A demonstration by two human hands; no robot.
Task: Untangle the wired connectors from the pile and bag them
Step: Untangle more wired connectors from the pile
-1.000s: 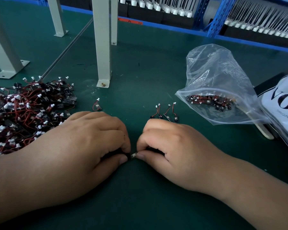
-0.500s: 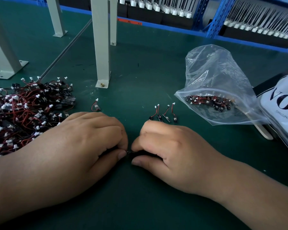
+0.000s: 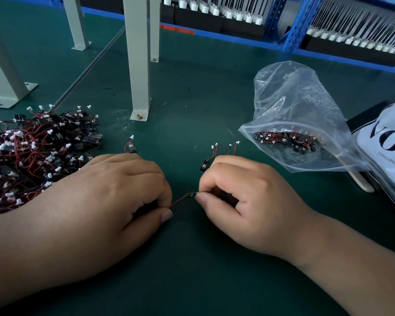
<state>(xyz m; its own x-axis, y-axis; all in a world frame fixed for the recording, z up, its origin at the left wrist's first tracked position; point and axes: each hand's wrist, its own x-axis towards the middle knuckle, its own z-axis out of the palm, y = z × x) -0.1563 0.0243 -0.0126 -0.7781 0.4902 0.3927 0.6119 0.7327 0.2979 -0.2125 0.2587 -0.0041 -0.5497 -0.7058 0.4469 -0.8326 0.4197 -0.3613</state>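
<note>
Holds wired connector [image 3: 184,198] crosswise, red lead pinched by left hand [image 3: 114,190], black tab by right hand [image 3: 249,201] — nearer the bag [image 3: 294,99] toward the surface's [image 3: 214,270] right edge.

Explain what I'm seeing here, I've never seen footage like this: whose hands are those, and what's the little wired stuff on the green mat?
There is no machine here. A person wears a camera on the head, so the single view looks forward and down at their own two hands. The left hand and right hand each pinch one end of a wired connector, a red wire with a small black board, stretched between them. On the left lies a tangled pile of the same parts. A few loose connectors lie on the green mat just beyond the hands. On the right, a clear plastic bag holds more connectors.
</note>
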